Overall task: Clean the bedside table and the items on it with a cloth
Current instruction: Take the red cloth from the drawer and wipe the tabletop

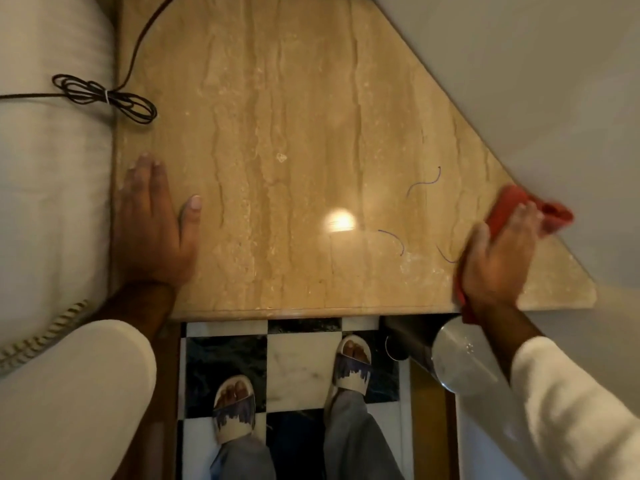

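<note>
The bedside table (294,116) has a beige marble top with a slanted right edge. My right hand (498,258) presses a red cloth (512,206) flat on the table's near right corner, against the wall. My left hand (156,226) lies flat on the table's left edge, palm down, fingers together, holding nothing. A few thin blue threads (424,181) lie on the marble near the cloth.
A dark cable with a tied bundle (104,97) runs from the white bed (48,168) onto the table's far left. A coiled phone cord (38,341) hangs at the left. A shiny metal cylinder (453,355) sits below the table's right corner. My sandalled feet (294,386) stand on a checkered floor.
</note>
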A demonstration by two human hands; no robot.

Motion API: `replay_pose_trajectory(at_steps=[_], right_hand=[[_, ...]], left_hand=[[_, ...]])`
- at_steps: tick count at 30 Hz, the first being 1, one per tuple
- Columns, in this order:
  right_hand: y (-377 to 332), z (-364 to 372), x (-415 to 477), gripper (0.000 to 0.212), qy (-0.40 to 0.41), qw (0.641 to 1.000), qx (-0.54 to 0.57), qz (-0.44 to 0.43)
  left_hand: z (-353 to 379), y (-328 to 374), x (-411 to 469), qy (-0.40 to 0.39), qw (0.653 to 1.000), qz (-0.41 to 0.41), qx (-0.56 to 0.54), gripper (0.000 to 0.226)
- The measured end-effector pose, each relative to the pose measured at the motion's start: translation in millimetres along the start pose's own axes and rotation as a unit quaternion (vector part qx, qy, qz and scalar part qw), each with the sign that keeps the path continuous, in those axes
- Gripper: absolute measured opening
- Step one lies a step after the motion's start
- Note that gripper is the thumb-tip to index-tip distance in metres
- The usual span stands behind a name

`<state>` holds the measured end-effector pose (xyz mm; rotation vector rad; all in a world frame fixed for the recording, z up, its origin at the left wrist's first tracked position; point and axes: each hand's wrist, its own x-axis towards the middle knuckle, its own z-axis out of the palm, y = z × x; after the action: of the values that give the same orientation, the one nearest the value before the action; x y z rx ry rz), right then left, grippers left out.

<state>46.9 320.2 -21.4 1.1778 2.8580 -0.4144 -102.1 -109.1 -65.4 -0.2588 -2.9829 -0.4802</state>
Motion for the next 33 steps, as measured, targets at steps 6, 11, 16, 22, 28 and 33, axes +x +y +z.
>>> replay_pose_trajectory(at_steps=[6, 11, 16, 22, 28, 33], right_hand=[[-195.3, 49.6, -8.2, 0.072, -0.041, 0.968, 0.038, -0.246], [-267.0, 75.4, -31.1, 0.071, -0.067, 0.901, -0.04, -0.426], [-171.8, 57.8, -17.3, 0.067, -0.063, 0.922, 0.032, -0.381], [9.6, -10.3, 8.4, 0.07, 0.014, 0.999, 0.038, -0.027], [-79.2, 14.5, 6.3, 0.075, 0.007, 0.999, 0.026, -0.035], [-237.1, 61.3, -23.7, 0.07, -0.047, 0.96, 0.013, -0.274]], left_hand=[[1.3, -1.4, -0.3, 0.008, 1.0, 0.002, -0.001, 0.067], [7.4, -7.3, 1.3, 0.024, 1.0, 0.012, -0.005, 0.068], [7.5, -8.6, 0.3, 0.016, 1.0, 0.014, -0.009, 0.067], [1.1, -2.7, 1.0, 0.004, 1.0, 0.005, -0.006, 0.069], [-4.7, 6.5, -0.1, -0.003, 1.0, 0.005, 0.02, 0.068], [-4.6, 5.5, 0.1, -0.004, 1.0, 0.002, 0.02, 0.069]])
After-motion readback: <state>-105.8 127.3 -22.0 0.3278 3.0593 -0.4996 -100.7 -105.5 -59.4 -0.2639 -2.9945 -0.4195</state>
